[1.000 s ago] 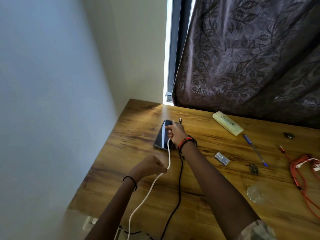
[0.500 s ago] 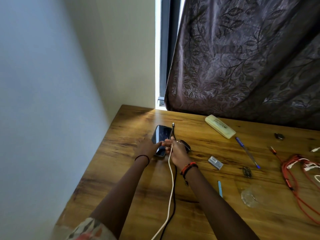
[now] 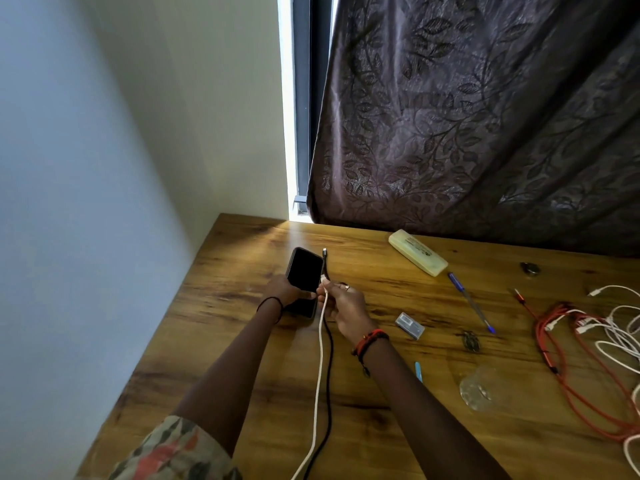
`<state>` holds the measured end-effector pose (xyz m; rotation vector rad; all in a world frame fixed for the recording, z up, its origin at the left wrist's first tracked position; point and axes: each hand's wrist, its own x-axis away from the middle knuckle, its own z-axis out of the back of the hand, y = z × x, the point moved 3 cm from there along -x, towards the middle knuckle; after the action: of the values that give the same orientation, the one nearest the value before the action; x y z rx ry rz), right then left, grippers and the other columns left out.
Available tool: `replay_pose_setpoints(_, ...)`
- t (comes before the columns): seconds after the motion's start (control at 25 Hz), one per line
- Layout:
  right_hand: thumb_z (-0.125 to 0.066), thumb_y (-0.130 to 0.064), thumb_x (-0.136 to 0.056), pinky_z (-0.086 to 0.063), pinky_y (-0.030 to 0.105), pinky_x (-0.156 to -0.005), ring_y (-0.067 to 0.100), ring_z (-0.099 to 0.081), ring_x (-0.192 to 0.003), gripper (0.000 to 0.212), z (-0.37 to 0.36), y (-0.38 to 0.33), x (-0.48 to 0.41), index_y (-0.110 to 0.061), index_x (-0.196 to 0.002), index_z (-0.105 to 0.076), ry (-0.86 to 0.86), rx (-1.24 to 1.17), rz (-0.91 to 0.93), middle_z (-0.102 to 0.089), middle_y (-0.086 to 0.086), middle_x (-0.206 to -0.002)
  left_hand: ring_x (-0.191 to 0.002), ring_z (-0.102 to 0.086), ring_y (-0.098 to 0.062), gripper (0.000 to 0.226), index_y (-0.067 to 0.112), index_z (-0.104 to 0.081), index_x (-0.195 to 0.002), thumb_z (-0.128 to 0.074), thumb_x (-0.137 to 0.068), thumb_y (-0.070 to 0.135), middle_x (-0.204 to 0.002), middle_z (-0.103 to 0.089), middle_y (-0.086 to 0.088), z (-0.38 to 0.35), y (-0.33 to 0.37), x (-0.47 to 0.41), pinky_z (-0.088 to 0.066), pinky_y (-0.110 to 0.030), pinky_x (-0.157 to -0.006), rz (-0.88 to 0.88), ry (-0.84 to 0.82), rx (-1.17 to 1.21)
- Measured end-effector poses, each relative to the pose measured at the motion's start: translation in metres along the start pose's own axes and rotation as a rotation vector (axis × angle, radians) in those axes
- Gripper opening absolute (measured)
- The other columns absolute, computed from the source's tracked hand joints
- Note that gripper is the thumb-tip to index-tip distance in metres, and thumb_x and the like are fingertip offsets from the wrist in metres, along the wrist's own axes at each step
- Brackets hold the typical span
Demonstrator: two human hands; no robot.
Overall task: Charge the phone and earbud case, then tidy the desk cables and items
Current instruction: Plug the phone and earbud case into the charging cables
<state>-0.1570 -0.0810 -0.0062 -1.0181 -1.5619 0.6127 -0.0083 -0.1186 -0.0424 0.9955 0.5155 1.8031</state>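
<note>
Moved: right grip [image 3: 343, 306] had shifted off the phone [image 3: 304, 270] to just beside it.
Right grip: pinched the white cable [image 3: 320, 358] at its plug.
Left grip [image 3: 285, 291]: curled round the phone's near end, over the worktop's [image 3: 242, 341] left side.

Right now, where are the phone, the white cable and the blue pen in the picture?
phone [image 3: 304, 270], head view, on its dark screen.
white cable [image 3: 320, 358], head view, on its straight middle stretch.
blue pen [image 3: 470, 301], head view, on the middle of its barrel.
</note>
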Motion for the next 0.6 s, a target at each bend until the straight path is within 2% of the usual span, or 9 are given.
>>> replay_pose_setpoints(0.16, -0.062, -0.008, -0.088, -0.055, 0.023, -0.060, 0.016, -0.066, -0.068, 0.013, 0.001, -0.004, 0.010, 0.002, -0.095, -0.062, -0.043, -0.079, -0.004, -0.068, 0.013, -0.081, -0.103, -0.060, -0.026, 0.052, 0.008, -0.057, -0.117, -0.079, -0.070, 0.016, -0.108, -0.064, -0.010, 0.002, -0.008, 0.006, -0.051, -0.037, -0.085, -0.003, -0.070, 0.272)
replay_pose_setpoints(0.32, -0.064, -0.012, -0.087, -0.055, 0.023, -0.061, 0.015, -0.068, -0.073, 0.022, -0.002, -0.016, 0.025, 0.002, -0.104, -0.062, -0.066, -0.104, 0.053, -0.070, 0.013, -0.087, -0.105, -0.060, -0.028, 0.061, 0.006, -0.050, -0.126, -0.076, -0.072, 0.017, -0.117, -0.060, -0.016, 0.010, -0.005, 0.015, -0.052, -0.031, -0.072, 0.099, -0.170, 0.618)
replay_pose_setpoints(0.4, -0.065, -0.012, -0.086, -0.055, 0.022, -0.060, 0.013, -0.067, -0.070, 0.024, -0.002, -0.023, 0.033, 0.002, -0.105, -0.063, -0.058, -0.112, 0.088, -0.070, 0.012, -0.086, -0.101, -0.061, -0.026, 0.058, 0.006, -0.052, -0.123, -0.075, -0.072, 0.021, -0.115, -0.060, -0.016, 0.017, 0.002, 0.019, -0.053, -0.029, -0.071, 0.184, -0.219, 0.769)
replay_pose_setpoints(0.48, -0.066, -0.012, -0.085, -0.054, 0.021, -0.058, 0.010, -0.066, -0.064, 0.023, -0.003, -0.028, 0.043, 0.003, -0.103, -0.063, -0.064, -0.110, 0.113, -0.071, 0.010, -0.081, -0.092, -0.061, -0.021, 0.035, 0.007, -0.058, -0.112, -0.068, -0.082, 0.020, -0.110, -0.061, -0.013, 0.028, 0.010, 0.024, -0.053, -0.026, -0.068, 0.228, -0.241, 0.856)
replay_pose_setpoints(0.52, -0.067, -0.012, -0.084, -0.054, 0.020, -0.057, 0.010, -0.066, -0.063, 0.023, -0.004, -0.030, 0.049, 0.003, -0.101, -0.064, -0.077, -0.098, 0.126, -0.071, 0.010, -0.078, -0.090, -0.061, -0.021, 0.033, 0.007, -0.058, -0.112, -0.067, -0.083, 0.020, -0.110, -0.061, -0.013, 0.033, 0.013, 0.024, -0.055, -0.025, -0.068, 0.232, -0.239, 0.891)
replay_pose_setpoints(0.6, -0.067, -0.012, -0.084, -0.053, 0.019, -0.056, 0.012, -0.066, -0.064, 0.024, -0.009, -0.031, 0.061, 0.005, -0.100, -0.065, -0.118, -0.058, 0.151, -0.071, 0.009, -0.076, -0.088, -0.064, -0.021, 0.044, 0.006, -0.056, -0.119, -0.071, -0.080, 0.021, -0.111, -0.063, -0.014, 0.042, 0.020, 0.024, -0.058, -0.026, -0.065, 0.238, -0.234, 0.980)
